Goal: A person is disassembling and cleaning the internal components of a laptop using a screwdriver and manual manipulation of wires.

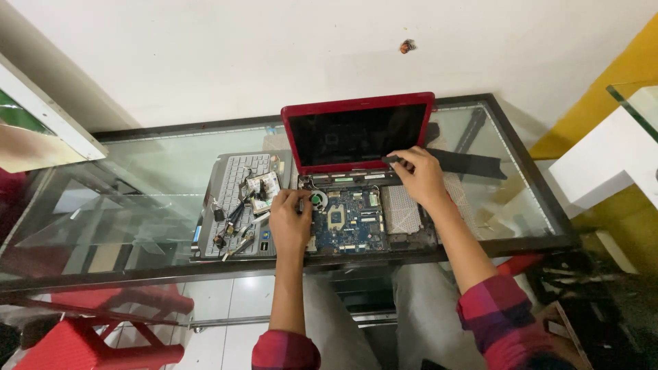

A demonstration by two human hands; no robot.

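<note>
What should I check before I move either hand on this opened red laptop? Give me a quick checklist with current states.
1. Left hand resting on the motherboard beside the fan: ok.
2. Right hand at the hinge strip below the red screen: ok.
3. Whether the right hand grips a tool or a part: cannot tell.
4. Screen standing upright, lid open: ok.
5. Removed keyboard panel set aside to the left, loose small parts piled on it: ok.
6. Laptop base fully on the glass table, though near its front edge: ok.
</note>
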